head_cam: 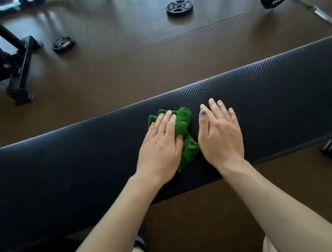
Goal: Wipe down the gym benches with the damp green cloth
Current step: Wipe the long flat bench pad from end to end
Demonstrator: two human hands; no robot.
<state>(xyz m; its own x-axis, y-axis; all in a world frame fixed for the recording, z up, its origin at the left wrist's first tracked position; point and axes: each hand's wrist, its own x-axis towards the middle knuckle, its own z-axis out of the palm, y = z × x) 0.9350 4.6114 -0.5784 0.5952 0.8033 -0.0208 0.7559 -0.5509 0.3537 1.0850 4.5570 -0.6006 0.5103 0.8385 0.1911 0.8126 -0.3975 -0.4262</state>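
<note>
- Left hand point(160, 145) lies flat, fingers spread, pressing on the green cloth point(183, 132).
- Right hand point(220, 133) — flat, fingers spread — rests just beside it.
- Cloth lies crumpled mid-tabletop point(282, 94), the black padded bench.
- Weight plates point(179, 7) lie on the floor beyond.

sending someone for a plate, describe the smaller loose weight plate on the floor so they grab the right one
Look past the black bench to the brown floor. Two loose plates lie flat there; take the smaller plate, farther left, beside the black metal frame, not the larger plate.
</note>
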